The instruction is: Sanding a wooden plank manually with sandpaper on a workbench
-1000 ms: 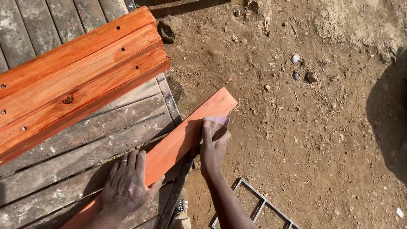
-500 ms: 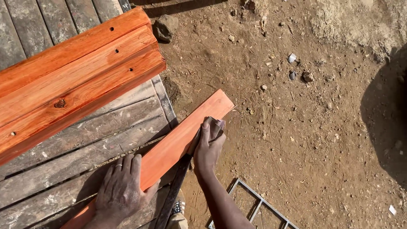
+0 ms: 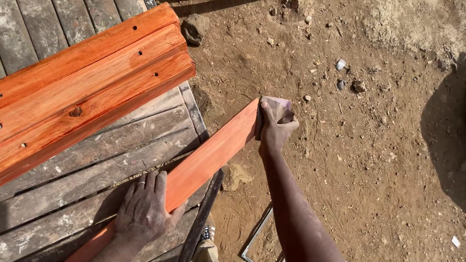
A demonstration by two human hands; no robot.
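1. head view, looking straight down: a person's two bare hands work on one orange-stained plank (image 3: 208, 157) that runs diagonally from lower left to upper right.
2. left hand (image 3: 143, 211) lies flat, palm down, on the lower part of the plank; fingers spread and extended, gripping nothing, just pressing on the wood. a ring shows on one finger.
3. right hand (image 3: 276, 128) is at the plank's upper end, which juts out past the counter over the dirt. its fingers are curled around a folded piece of sandpaper (image 3: 279, 107) (pale purplish-grey), held against the end of the board. thumb lies along the plank's end edge.
4. plank rests on a counter (image 3: 97, 160) of weathered grey boards, slats running roughly the same diagonal; the lower end of the plank leaves the frame at the bottom left.
5. stack of orange-stained timbers (image 3: 92, 82) sits on the counter at upper left, well apart from both hands; several small drilled holes and one dark knot visible on their faces.
6. ground (image 3: 369, 160) to the right is bare brown dirt with scattered small stones; a larger rock (image 3: 194, 28) lies just beyond the end of the stack.
7. thin metal frame (image 3: 257, 233) lies on the dirt beside the right forearm, partly hidden by it.
8. dark shadow falls across the right edge.
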